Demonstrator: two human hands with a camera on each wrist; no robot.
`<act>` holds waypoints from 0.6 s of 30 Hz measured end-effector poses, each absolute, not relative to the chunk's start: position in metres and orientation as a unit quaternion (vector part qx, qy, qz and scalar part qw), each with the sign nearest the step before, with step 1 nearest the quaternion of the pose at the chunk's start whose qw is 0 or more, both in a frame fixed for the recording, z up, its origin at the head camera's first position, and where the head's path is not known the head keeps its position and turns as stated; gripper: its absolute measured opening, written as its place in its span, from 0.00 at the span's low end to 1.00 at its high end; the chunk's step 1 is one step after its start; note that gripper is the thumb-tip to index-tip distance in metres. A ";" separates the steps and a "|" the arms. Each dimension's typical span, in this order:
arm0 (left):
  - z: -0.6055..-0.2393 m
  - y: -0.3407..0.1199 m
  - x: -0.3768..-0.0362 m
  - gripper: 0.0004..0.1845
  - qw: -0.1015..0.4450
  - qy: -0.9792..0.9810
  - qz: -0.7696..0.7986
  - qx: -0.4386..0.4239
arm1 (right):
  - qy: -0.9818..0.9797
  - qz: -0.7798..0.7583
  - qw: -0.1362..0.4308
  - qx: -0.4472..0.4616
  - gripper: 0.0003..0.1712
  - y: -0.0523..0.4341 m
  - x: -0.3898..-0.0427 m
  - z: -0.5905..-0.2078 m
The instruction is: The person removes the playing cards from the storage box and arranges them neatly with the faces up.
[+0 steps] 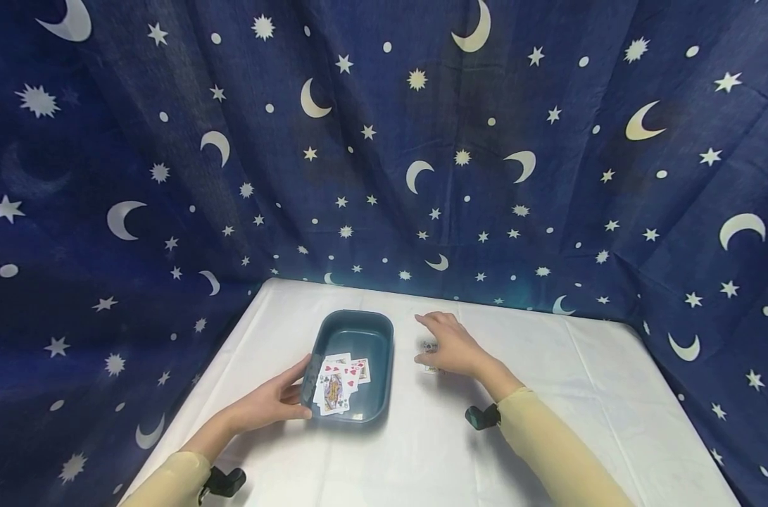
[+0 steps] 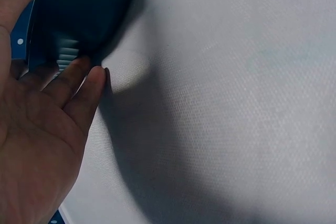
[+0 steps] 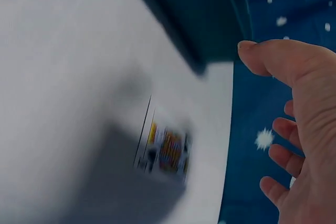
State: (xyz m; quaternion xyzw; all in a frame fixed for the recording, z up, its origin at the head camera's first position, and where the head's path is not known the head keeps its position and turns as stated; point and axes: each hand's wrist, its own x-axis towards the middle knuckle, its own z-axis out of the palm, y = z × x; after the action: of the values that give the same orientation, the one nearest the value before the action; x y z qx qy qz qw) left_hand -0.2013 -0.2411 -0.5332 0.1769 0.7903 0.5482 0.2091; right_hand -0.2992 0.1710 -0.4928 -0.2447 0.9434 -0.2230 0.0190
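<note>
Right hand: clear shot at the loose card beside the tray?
Looks like yes. The right hand is close over the card, holding nothing, its thumb and fingers apart. Nothing shows lying on the card, and the tray sits to one side, apparently out of the way.

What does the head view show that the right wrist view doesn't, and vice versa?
Only the head view shows the left hand against the teal tray, the playing cards inside it and the yellow sleeves. Only the right wrist view shows the palm side of the right hand and the lone court card unobscured. Both share that hand, card and tray, the white tablecloth and starry curtain.
</note>
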 end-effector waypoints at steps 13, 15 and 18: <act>-0.535 -0.243 -0.203 0.59 0.217 0.780 0.561 0.172 | 0.914 -0.221 0.025 -0.339 0.48 0.109 -0.276 -0.474; -0.535 -0.243 -0.204 0.59 0.216 0.782 0.559 0.170 | 0.913 -0.211 0.035 -0.348 0.47 0.100 -0.273 -0.473; -0.536 -0.243 -0.204 0.60 0.214 0.783 0.558 0.170 | 0.911 -0.188 0.041 -0.365 0.47 0.088 -0.270 -0.474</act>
State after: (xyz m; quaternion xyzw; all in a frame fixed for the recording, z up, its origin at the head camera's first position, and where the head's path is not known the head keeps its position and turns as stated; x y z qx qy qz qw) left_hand -0.2040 -0.2428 -0.5359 0.1695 0.7834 0.5585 0.2138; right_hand -0.2704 0.0876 -0.4744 -0.3647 0.9110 -0.1882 0.0407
